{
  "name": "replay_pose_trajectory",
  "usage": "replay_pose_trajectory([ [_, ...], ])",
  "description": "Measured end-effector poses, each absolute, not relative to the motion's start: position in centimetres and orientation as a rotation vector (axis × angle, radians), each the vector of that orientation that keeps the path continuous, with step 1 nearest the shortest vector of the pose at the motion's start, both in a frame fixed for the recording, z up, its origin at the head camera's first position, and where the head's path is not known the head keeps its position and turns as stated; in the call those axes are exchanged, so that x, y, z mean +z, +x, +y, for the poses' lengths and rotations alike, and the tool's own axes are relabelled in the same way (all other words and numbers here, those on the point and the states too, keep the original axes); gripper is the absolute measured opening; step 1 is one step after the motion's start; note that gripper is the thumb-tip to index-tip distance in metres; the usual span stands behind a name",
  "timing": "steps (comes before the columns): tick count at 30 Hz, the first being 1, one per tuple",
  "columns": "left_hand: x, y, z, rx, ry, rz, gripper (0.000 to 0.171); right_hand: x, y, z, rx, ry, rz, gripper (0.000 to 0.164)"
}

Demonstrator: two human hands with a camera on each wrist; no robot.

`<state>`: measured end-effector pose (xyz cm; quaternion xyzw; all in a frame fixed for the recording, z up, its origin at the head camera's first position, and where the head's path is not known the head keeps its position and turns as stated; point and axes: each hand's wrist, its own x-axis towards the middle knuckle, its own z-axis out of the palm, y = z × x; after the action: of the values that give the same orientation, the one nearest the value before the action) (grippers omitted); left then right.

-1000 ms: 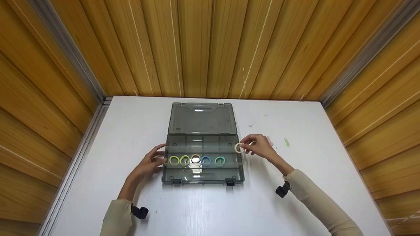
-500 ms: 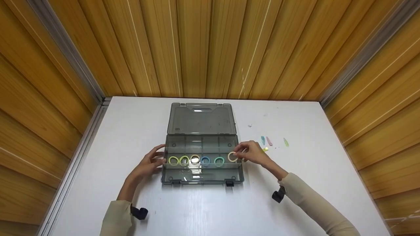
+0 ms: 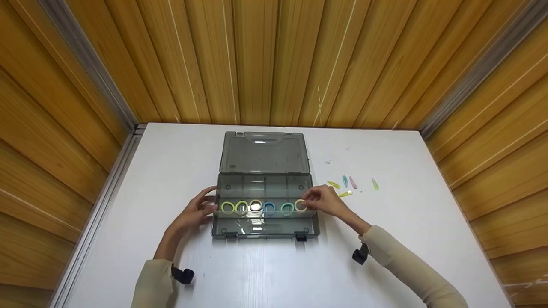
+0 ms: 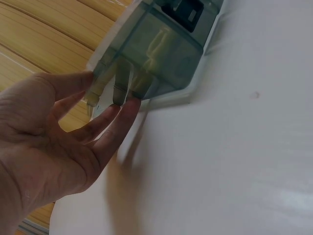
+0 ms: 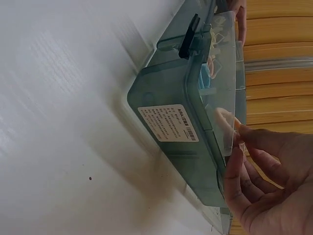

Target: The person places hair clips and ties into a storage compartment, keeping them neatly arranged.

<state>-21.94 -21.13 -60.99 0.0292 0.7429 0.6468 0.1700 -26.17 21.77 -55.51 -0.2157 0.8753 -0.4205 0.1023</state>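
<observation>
A smoky grey plastic organizer box lies with its lid folded back, away from me. My right hand pinches a pale cream hair tie between thumb and fingertips, over the right end of the box's middle row. In the right wrist view this hair tie shows behind a clear divider. Along the same row sit two yellow-green hair ties, a peach one, a blue one and a teal one. My left hand rests its extended fingertips and thumb against the box's left end.
Several hair clips lie on the white table right of the box: yellow, blue, pink and green. The opened lid extends behind the box. Wood-patterned walls enclose the table.
My right hand has brought the cream hair tie from the box's right edge left and down into the middle row, beside the teal one. The clips have come into view. My left hand stays put.
</observation>
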Motion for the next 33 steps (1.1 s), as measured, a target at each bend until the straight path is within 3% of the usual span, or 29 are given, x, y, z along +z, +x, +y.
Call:
replay_pose_trajectory([
  [13, -61.0, -21.9, -21.0, 1.841, 0.075, 2.108, 0.07, -56.1, -26.4, 20.3, -1.05, -0.78, 2.827, 0.005],
  [33, -60.7, -21.9, -20.9, 1.825, 0.045, 2.123, 0.069, -56.2, -26.6, 18.8, -0.874, -0.721, 2.845, 0.009],
])
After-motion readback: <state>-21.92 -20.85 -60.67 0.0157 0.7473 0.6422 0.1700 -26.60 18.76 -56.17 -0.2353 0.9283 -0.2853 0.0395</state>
